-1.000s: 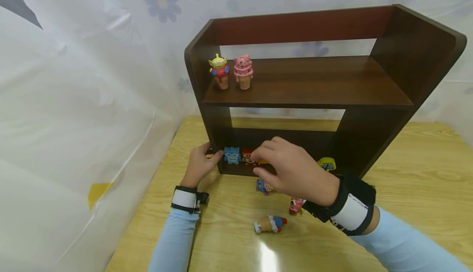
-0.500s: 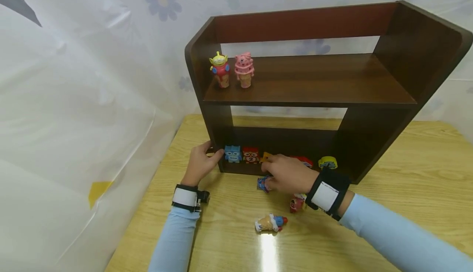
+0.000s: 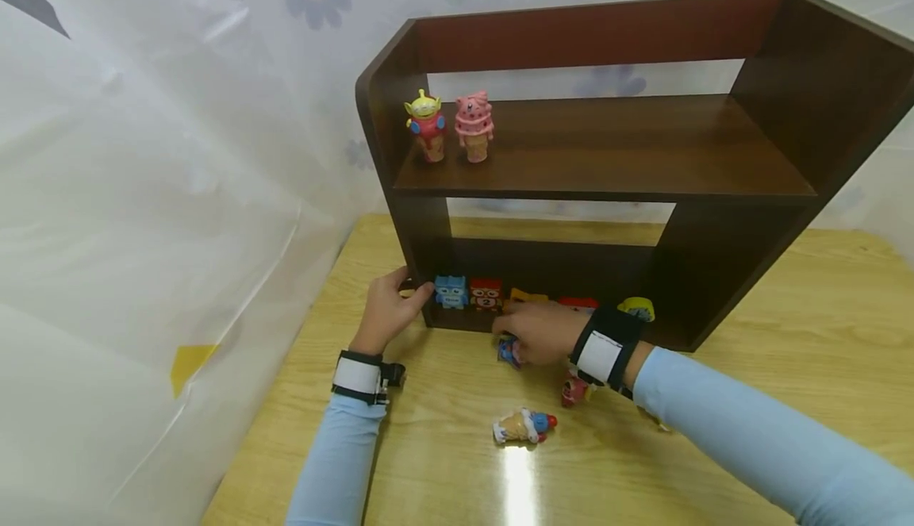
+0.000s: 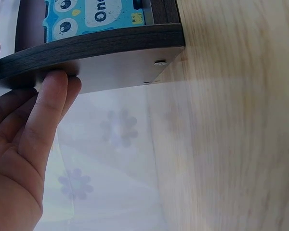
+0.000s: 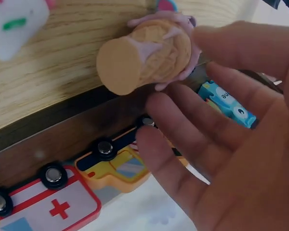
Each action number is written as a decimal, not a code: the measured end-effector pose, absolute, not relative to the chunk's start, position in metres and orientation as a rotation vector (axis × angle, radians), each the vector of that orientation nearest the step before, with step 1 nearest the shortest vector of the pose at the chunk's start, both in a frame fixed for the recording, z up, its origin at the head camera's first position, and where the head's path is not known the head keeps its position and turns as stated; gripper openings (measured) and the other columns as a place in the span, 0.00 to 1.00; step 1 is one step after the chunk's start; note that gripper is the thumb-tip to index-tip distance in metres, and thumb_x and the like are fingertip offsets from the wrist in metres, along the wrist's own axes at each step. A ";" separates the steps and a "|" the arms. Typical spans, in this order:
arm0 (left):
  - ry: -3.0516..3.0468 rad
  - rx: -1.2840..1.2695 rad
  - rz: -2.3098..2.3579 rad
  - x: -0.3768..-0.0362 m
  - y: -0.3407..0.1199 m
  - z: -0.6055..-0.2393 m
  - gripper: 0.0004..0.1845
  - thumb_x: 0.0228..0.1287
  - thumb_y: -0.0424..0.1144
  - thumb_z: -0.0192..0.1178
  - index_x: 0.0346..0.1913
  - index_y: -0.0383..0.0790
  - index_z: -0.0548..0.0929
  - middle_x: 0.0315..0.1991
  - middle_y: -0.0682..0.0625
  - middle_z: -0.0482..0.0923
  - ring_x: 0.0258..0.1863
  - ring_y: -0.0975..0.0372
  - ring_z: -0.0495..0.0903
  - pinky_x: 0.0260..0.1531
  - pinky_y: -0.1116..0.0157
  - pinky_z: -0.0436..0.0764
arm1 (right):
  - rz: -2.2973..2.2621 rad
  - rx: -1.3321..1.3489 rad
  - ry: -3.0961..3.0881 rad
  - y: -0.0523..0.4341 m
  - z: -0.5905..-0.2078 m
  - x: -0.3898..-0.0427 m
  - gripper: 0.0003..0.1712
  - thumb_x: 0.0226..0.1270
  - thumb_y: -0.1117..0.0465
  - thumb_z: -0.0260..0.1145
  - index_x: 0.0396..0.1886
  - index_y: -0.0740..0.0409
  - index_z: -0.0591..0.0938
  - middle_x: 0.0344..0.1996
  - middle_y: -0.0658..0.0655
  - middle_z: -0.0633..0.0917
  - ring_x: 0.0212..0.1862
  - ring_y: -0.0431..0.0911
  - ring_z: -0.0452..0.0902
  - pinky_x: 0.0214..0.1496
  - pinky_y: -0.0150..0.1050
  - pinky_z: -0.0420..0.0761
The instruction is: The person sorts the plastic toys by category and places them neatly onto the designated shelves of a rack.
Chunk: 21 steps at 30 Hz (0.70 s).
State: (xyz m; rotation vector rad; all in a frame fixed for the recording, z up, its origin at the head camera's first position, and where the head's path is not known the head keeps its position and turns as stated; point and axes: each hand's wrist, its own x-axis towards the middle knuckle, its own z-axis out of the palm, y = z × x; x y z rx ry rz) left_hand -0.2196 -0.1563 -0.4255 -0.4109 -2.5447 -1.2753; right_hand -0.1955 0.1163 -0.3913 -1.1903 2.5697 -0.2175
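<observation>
In the head view my left hand [image 3: 389, 312] grips the left side panel of a dark wooden shelf [image 3: 607, 195]. In the left wrist view its fingers [image 4: 45, 113] lie along the panel's outer face, and the thumb tip shows on the other side. My right hand [image 3: 543, 329] is low in front of the bottom shelf, at an ice-cream-cone figure [image 3: 508, 350] lying on the table. The right wrist view shows the cone [image 5: 159, 53] base-first, thumb overlapping its lilac rim on one side and loosely spread fingers on the other.
Blue [image 3: 451, 292] and red [image 3: 486, 294] owl blocks, toy vehicles [image 5: 120, 168] and a yellow clock-like toy [image 3: 635, 309] line the bottom shelf. Two cone figures [image 3: 474, 128] stand above. A pink figure [image 3: 574, 390] and another cone figure [image 3: 524, 426] lie on the table.
My right hand has come down from in front of the bottom shelf's toys to the cone figure on the table. My left hand has stayed on the panel. The head view has tilted slightly.
</observation>
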 end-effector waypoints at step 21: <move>-2.552 -0.396 -1.257 -0.222 -0.157 -0.426 0.15 0.63 0.41 0.64 0.48 0.35 0.85 0.45 0.39 0.87 0.45 0.50 0.88 0.39 0.57 0.89 | -0.127 -1.127 2.520 0.111 -0.394 -0.186 0.25 0.63 0.73 0.64 0.59 0.51 0.81 0.53 0.60 0.83 0.41 0.48 0.80 0.41 0.41 0.78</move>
